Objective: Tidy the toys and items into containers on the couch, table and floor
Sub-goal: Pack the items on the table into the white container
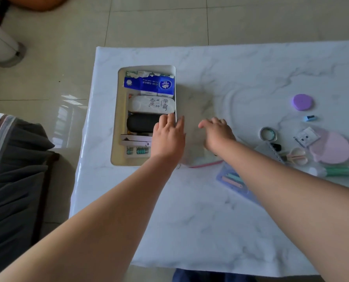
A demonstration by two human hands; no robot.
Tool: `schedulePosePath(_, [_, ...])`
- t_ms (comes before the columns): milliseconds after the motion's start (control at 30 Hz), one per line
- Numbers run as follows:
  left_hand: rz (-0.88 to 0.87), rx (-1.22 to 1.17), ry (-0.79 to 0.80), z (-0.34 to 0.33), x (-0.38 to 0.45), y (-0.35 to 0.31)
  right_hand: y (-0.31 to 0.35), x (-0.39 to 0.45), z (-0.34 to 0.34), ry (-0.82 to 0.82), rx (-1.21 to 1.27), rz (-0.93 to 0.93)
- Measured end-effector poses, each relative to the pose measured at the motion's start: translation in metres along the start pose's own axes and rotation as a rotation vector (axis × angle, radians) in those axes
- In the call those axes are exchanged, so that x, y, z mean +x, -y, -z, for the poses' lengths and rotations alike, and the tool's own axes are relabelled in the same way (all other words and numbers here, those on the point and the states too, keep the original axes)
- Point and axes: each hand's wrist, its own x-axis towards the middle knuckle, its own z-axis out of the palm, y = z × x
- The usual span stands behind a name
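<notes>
a cream storage box sits on the left part of the marble-patterned table, packed with a blue tissue pack at its far end, then a white pencil case, a black case and small stationery nearer. the left hand rests over the box's right rim, fingers straight and flat, some on the black case, holding nothing. the right hand hovers just right of the box, fingers loosely spread, holding nothing. loose items lie to its right: a tape roll, scissors, a purple disc, a pink disc, a green tube.
</notes>
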Motion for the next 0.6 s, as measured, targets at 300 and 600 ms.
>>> schedulePosePath(300, [-0.117, 0.026, 0.105, -0.028, -0.012, -0.040, -0.050, -0.014, -0.030, 0.172, -0.256, 0.126])
schedulePosePath(600, [-0.155, -0.023, 0.139, -0.022, -0.005, -0.052, -0.052, -0.009, -0.002, -0.337, -0.063, 0.073])
